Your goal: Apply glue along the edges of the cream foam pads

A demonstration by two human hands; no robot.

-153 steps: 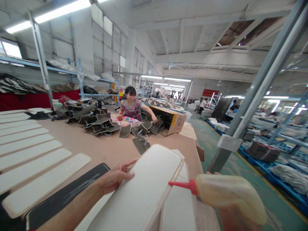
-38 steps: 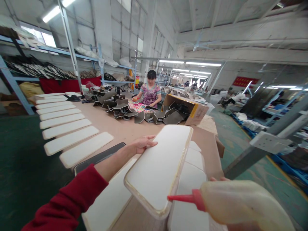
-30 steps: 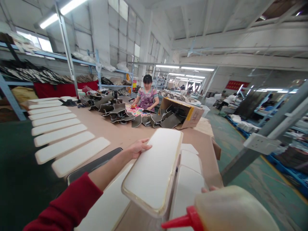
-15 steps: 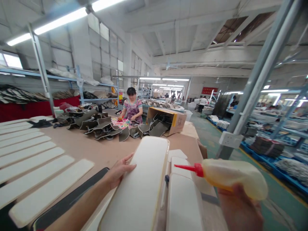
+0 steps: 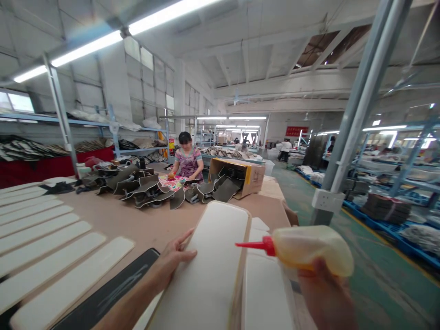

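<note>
My left hand (image 5: pixel 176 257) grips the left edge of a long white panel with rounded corners (image 5: pixel 213 270), its thumb on the top face. My right hand (image 5: pixel 325 291), partly blurred, is wrapped round a translucent squeeze bottle (image 5: pixel 311 246) with yellowish liquid inside. The bottle lies almost level, and its red nozzle points left, the tip in front of the panel's right side. Whether the tip touches the panel I cannot tell. More white pieces (image 5: pixel 266 284) lie to the right of the panel. A dark panel with a glossy smear (image 5: pixel 118 284) is beneath my left forearm.
White panels (image 5: pixel 75 266) lie in a row on the brown table (image 5: pixel 147 224) at left. Dark curved pieces (image 5: pixel 137 188) are heaped farther back, beside an open cardboard box (image 5: pixel 254 181). A co-worker (image 5: pixel 188 160) is behind them. A metal post with a socket (image 5: pixel 328 200) rises at right.
My right hand has brought the bottle leftward, so its nozzle tip now overlaps the panel's right side in view. My left hand keeps its grip. The camera view has shifted slightly.
</note>
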